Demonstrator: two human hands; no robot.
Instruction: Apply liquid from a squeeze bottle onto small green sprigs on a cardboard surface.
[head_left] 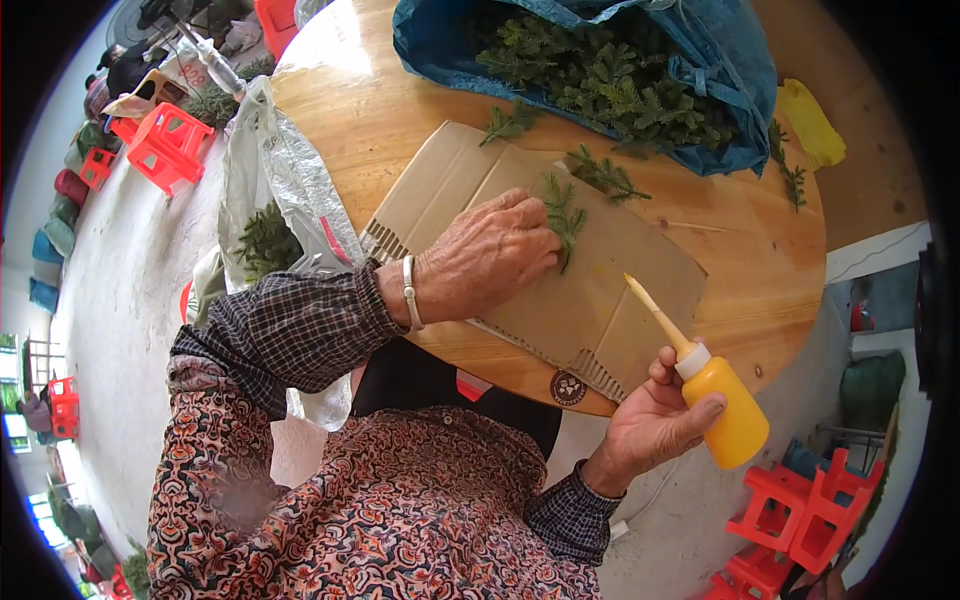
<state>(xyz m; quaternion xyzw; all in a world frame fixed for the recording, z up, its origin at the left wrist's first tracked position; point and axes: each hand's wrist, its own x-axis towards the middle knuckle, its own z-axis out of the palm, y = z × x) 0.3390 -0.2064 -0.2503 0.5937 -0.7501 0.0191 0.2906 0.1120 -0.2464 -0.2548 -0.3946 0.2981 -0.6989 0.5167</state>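
My left hand [492, 258], with a pale bracelet at its wrist, is over a flat piece of brown cardboard [625, 290]. Its fingers are curled and pinched together at a small green fir sprig [566, 215]; the exact grip is hidden behind the knuckles. At the table's near right edge, my right hand [650, 415] is wrapped round a yellow squeeze bottle [728, 405]. The bottle tilts so its long, thin nozzle points up and left over the cardboard. Two more sprigs, one by the cardboard's far edge [512, 122] and one to its right [612, 178], lie close by.
A blue bag [430, 45] full of green sprigs lies at the far side of the round wooden table [760, 250]. A clear plastic bag [290, 150] with greenery hangs at the left edge. Red stools [170, 145] stand on the floor, left and lower right.
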